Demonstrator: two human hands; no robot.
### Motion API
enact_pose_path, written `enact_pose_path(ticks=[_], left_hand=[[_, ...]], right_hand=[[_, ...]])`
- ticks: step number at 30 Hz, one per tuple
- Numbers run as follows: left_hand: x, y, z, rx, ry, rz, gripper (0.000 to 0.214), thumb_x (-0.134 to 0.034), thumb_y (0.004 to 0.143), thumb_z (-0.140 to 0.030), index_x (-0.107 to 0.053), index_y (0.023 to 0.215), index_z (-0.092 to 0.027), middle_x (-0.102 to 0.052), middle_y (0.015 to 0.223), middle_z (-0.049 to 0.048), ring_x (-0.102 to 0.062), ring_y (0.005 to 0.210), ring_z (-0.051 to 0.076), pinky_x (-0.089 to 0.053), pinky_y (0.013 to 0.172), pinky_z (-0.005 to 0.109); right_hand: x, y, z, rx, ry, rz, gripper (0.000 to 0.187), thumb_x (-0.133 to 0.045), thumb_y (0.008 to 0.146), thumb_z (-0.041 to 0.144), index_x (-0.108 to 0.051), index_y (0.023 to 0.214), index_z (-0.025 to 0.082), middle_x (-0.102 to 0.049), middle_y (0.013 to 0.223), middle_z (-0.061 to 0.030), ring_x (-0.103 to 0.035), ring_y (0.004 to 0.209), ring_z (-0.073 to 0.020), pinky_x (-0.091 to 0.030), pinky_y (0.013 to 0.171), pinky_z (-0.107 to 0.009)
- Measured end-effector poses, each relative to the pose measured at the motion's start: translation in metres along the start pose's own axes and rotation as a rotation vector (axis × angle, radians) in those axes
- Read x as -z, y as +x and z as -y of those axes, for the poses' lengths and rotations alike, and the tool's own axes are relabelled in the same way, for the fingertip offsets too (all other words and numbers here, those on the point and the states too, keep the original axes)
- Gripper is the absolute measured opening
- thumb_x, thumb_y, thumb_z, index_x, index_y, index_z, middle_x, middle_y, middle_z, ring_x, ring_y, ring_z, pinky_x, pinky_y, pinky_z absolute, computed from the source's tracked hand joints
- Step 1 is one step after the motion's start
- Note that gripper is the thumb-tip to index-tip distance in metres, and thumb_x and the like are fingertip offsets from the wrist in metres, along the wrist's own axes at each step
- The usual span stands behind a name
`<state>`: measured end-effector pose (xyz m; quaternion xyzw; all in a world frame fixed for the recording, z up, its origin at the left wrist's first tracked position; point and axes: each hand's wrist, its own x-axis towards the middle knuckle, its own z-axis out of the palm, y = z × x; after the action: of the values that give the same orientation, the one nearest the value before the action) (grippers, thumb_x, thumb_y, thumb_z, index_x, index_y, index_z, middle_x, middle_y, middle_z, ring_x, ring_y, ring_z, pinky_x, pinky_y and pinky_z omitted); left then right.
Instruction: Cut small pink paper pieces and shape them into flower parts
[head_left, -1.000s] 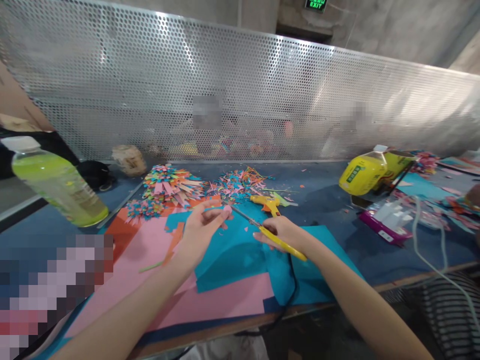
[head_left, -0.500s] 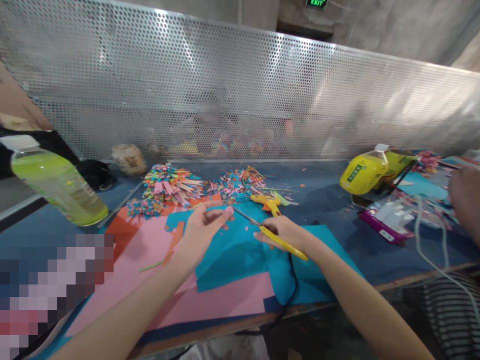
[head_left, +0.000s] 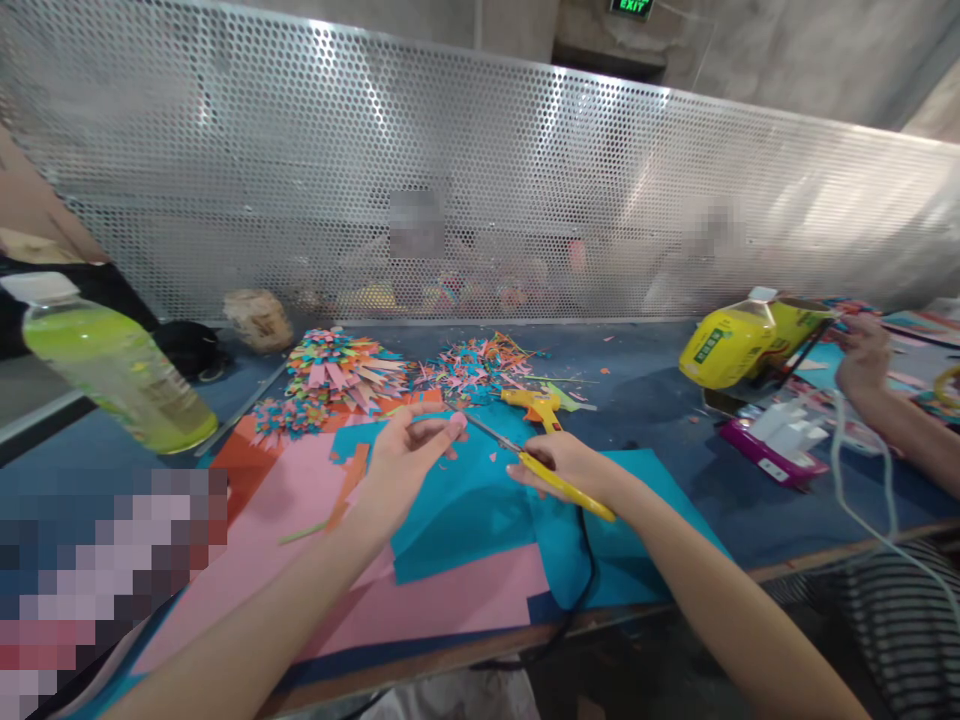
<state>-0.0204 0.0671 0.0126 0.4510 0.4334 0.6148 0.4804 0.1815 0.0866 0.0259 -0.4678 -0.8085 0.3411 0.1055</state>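
Left hand (head_left: 405, 450): fingers curled, thumb brought towards them; pink shows at the thumb tip, but whether a paper piece is pinched there cannot be told. Right hand (head_left: 576, 463): fingers closed around yellow-handled scissors (head_left: 568, 487), held above the blue paper (head_left: 465, 530), set back from the near edge of the tabletop (head_left: 645, 400). Their long axis runs diagonally; blades point to the far left corner, tips just beside the left thumb. Beyond lies a yellow glue gun (head_left: 536, 405); towards the far edge, a heap of snippets (head_left: 480, 368) and, left of it, a fringed paper cluster (head_left: 341, 370). Assessment: considerable cutting appears done; the blue paper and pink sheet (head_left: 262, 570) look largely uncut, so stock apparently remains. Further right: another person's hand (head_left: 864, 358).
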Motion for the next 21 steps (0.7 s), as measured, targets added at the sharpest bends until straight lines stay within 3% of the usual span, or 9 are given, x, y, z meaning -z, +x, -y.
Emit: enact_pose_path(ticks=[21], left_hand=[[-0.0009,-0.0010,0.0001,-0.016,0.035,0.032,0.033,-0.067,0.065,-0.028,-0.050,0.090,-0.016,-0.065,0.070,0.0029,-0.060,0.064,0.014,-0.045,0.055,0.023]], right_hand=[[-0.0008,0.0001,-0.0004,-0.028,0.004,-0.010,0.050,-0.042,0.070,0.065,-0.048,0.063,0.016,-0.051,0.051,-0.0002,-0.052,0.049,-0.0125,-0.036,0.043,-0.021]])
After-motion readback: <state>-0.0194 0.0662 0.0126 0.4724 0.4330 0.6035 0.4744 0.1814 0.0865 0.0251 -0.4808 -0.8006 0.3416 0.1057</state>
